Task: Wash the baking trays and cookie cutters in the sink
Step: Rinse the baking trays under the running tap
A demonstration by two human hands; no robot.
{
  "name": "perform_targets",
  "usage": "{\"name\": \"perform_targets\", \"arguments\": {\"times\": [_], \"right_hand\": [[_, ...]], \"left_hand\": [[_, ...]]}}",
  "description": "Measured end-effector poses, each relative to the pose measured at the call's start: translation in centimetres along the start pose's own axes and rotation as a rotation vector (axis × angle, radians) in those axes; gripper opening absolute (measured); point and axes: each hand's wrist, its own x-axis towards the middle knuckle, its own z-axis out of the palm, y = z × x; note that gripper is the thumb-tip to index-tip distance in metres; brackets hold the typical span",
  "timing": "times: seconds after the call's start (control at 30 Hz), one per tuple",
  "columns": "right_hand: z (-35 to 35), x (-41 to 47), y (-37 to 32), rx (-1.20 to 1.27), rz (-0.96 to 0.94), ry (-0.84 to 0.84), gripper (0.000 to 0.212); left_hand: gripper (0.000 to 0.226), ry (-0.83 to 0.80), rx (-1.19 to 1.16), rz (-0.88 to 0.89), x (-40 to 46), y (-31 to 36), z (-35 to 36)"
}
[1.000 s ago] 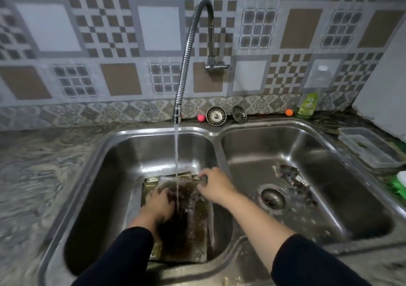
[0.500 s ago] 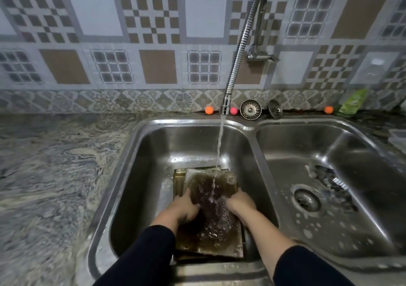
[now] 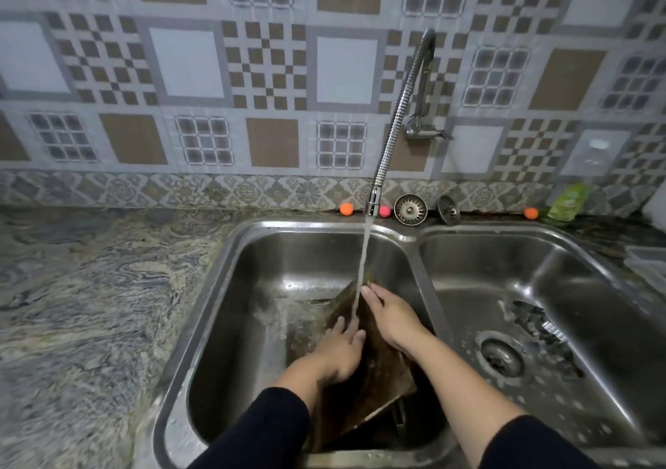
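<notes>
head view: tilted baking tray (image 3: pixel 382 371) lies under both hands' flat, outstretched fingers (image 3: pixel 371 297).

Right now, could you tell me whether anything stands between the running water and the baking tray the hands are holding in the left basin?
Nothing visible does. The stream falls straight from the faucet onto the tilted baking tray, between the left hand and the right hand, both already on the tray.

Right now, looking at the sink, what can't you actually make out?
Head view only:
- Baking tray: its surface is partly hidden by the left hand, the right hand and running water.
- Right hand's fingers: their undersides are hidden, so the grip cannot be judged.
- Items in the right basin: blurred, shapes unclear.
- Clear container: cut off by the right edge.
</notes>
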Motion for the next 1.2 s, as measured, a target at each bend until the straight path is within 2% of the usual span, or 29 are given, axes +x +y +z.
{"name": "perform_targets", "arguments": {"times": [0.07, 0.13, 0.23, 0.3, 0.37, 0.4, 0.57, 0.63, 0.73, 0.83, 0.9, 1.0, 1.03, 1.13, 1.2], "right_hand": [[-0.8, -0.3, -1.3, -0.040, -0.080, -0.020, 0.051], [-1.8, -0.4, -2.0, -0.100, -0.151, -0.011, 0.050], [-3.4, -0.4, -2.9, -0.089, -0.206, 0.018, 0.046], [-4.1, -0.6, -3.3, 0.002, -0.208, 0.072, 0.046], [-4.4, -0.7, -3.3, 0.083, -0.199, 0.132, 0.047], [-4.4, -0.7, -3.1, 0.116, -0.201, 0.147, 0.047], [-2.9, -0.1, -2.4, 0.219, -0.214, 0.126, 0.048], [-1.9, 0.9, -1.9, 0.125, -0.184, 0.102, 0.053], [-0.4, 2.8, -1.7, -0.081, -0.040, 0.005, 0.065], [0.9, 4.0, -4.0, -0.163, 0.085, -0.089, 0.072], [1.3, 4.3, -6.2, -0.062, 0.036, -0.084, 0.079], [1.2, 4.3, -8.6, 0.254, -0.052, -0.084, 0.092], [1.1, 4.3, -9.0, 0.356, -0.058, -0.075, 0.091], [0.7, 4.4, -8.4, 0.588, 0.011, 0.008, 0.064], [0.1, 4.2, -7.6, 0.754, 0.092, 0.021, 0.062]], "left_hand": [[0.065, 0.108, -0.167, 0.163, 0.6, 1.8, 0.2], [0.068, 0.196, -0.185, 0.198, 1.3, 2.7, -0.2], [0.057, 0.334, -0.084, 0.213, 1.7, 1.9, -2.0], [0.052, 0.407, 0.078, 0.203, 1.6, 0.3, -3.6], [0.052, 0.462, 0.189, 0.122, 1.2, -1.4, -4.9], [0.053, 0.487, 0.173, 0.077, 1.1, -2.0, -5.3], [0.065, 0.587, -0.425, 0.043, 0.6, -2.1, -7.0], [0.056, 0.676, -0.498, 0.063, 0.1, -2.1, -7.8], [0.049, 0.794, -0.549, 0.188, -0.8, -1.7, -8.7], [0.048, 0.843, -0.491, 0.321, -1.4, -0.9, -8.9], [0.049, 0.862, -0.419, 0.378, -1.6, -0.3, -8.7], [0.049, 0.875, -0.249, 0.423, -2.0, 1.3, -8.1], [0.051, 0.872, -0.183, 0.442, -2.1, 1.8, -7.7], [0.058, 0.791, -0.072, 0.516, -2.1, 2.9, -6.3], [0.058, 0.702, -0.066, 0.563, -1.6, 3.2, -5.0]]}}
